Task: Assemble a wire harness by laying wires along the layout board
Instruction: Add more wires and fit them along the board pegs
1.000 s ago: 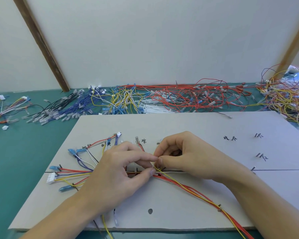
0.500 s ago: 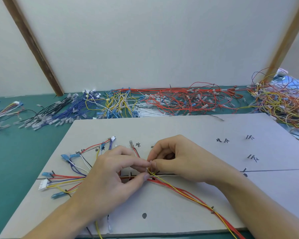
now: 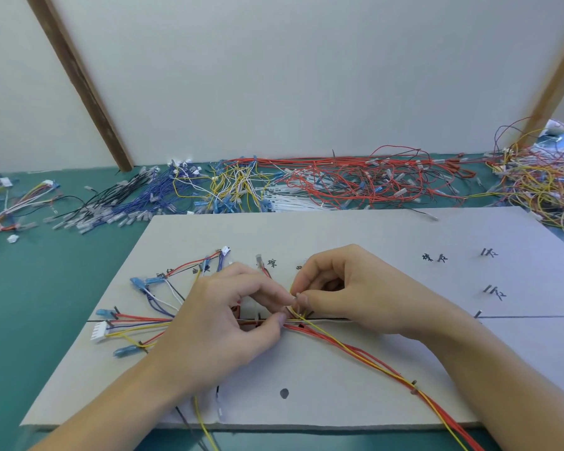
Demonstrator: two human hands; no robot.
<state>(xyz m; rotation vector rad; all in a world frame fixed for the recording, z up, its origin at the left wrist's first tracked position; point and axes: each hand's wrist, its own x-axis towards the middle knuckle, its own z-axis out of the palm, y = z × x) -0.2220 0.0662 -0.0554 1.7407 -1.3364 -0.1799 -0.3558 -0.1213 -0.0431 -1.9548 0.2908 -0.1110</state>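
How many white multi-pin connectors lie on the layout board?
1: the white connector lies at the layout board's left edge, left of the left hand. Hands may hide others.

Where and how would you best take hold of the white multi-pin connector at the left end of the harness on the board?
Pinch the white connector across its long flat faces, coming from the left edge of the layout board. Its wires leave only from its right side, so the outer end looks free; a peg stands close at its upper right. Both the left hand and right hand are pinching wires mid-board.
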